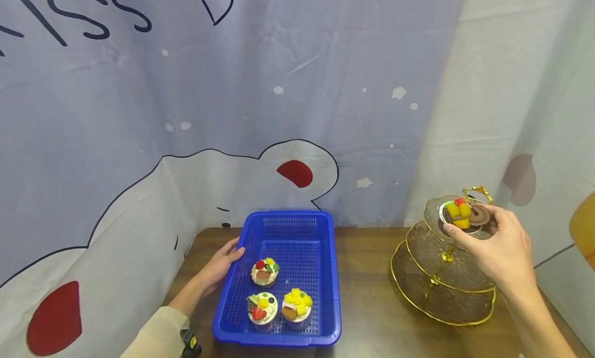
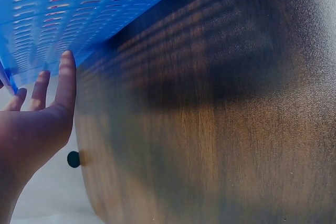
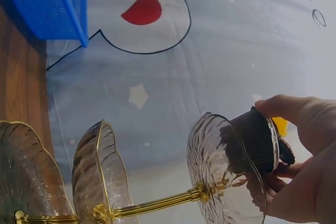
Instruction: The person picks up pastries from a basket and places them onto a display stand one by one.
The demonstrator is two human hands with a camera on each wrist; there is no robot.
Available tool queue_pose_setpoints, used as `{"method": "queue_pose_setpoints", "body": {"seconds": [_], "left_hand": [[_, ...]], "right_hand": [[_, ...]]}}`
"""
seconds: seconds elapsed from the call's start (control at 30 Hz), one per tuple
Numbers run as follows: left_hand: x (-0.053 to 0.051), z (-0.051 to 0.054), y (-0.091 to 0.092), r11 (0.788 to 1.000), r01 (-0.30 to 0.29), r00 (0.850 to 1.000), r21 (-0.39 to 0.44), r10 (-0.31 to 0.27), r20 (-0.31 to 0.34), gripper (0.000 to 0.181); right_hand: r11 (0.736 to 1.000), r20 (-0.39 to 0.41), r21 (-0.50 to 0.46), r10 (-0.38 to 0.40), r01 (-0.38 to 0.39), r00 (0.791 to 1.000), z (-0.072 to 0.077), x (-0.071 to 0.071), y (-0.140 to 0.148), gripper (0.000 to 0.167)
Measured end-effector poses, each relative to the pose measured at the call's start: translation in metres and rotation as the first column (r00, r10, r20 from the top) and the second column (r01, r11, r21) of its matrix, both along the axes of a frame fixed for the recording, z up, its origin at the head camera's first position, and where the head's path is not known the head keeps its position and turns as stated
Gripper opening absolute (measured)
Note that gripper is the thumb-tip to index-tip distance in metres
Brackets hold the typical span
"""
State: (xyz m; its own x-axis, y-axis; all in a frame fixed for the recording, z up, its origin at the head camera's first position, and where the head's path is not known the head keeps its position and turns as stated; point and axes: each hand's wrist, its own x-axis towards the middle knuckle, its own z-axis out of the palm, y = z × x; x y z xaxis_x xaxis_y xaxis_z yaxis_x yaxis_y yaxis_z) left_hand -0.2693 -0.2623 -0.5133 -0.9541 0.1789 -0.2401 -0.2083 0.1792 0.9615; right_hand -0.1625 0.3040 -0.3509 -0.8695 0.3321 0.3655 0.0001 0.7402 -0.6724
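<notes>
In the head view my right hand (image 1: 506,244) pinches a dark-cupped cupcake (image 1: 457,213) topped with yellow cubes, a red piece and a brown swirl. The right wrist view shows its dark cup (image 3: 252,140) at the glass top tier (image 3: 210,156) of the stand, held by my right hand (image 3: 299,156); whether it bears on the tier I cannot tell. My left hand (image 1: 217,267) holds the left side of the blue basket (image 1: 335,296), thumb on the rim, fingers (image 2: 65,80) under its side. Inside are three cupcakes, one with fruit and cream (image 1: 265,273), one with strawberry (image 1: 262,312), one with yellow cubes (image 1: 296,309).
The gold-rimmed three-tier stand (image 1: 441,254) stands on the wooden table (image 1: 367,296), right of the basket. A gold handle (image 1: 481,191) rises behind the cupcake in my right hand. A printed curtain (image 1: 372,115) hangs behind the table.
</notes>
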Motion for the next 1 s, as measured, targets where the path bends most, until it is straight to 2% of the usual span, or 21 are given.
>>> {"method": "queue_pose_setpoints", "body": {"seconds": [0.17,0.4,0.6,0.7,0.9,1.0], "left_hand": [[-0.001,-0.001,0.0,1.0,-0.014,1.0,-0.006,0.014,0.004,0.059],[0.0,-0.003,-0.001,0.999,-0.025,1.0,-0.022,0.025,0.001,0.059],[0.0,-0.003,-0.002,0.999,-0.034,0.999,-0.018,0.034,-0.004,0.058],[0.0,-0.002,-0.002,0.999,-0.044,0.999,-0.011,0.044,0.007,0.057],[0.0,-0.002,-0.001,1.0,-0.018,1.0,-0.012,0.018,0.002,0.059],[0.001,0.0,-0.001,1.0,-0.007,1.0,-0.011,0.007,-0.001,0.06]], "right_hand": [[0.999,-0.014,-0.015,-0.035,0.035,0.999,-0.003,-0.004,-0.001,0.085],[0.997,-0.009,0.013,-0.077,0.078,0.997,-0.01,-0.004,-0.003,0.082],[0.996,-0.049,0.075,-0.052,0.056,0.997,-0.013,-0.006,-0.006,0.082],[0.996,-0.06,0.07,-0.044,0.049,0.997,-0.013,-0.006,-0.007,0.082],[0.996,-0.066,0.078,-0.039,0.044,0.997,-0.01,0.004,-0.006,0.088],[0.995,-0.101,0.093,-0.038,0.047,0.994,-0.005,0.011,-0.005,0.086]]}}
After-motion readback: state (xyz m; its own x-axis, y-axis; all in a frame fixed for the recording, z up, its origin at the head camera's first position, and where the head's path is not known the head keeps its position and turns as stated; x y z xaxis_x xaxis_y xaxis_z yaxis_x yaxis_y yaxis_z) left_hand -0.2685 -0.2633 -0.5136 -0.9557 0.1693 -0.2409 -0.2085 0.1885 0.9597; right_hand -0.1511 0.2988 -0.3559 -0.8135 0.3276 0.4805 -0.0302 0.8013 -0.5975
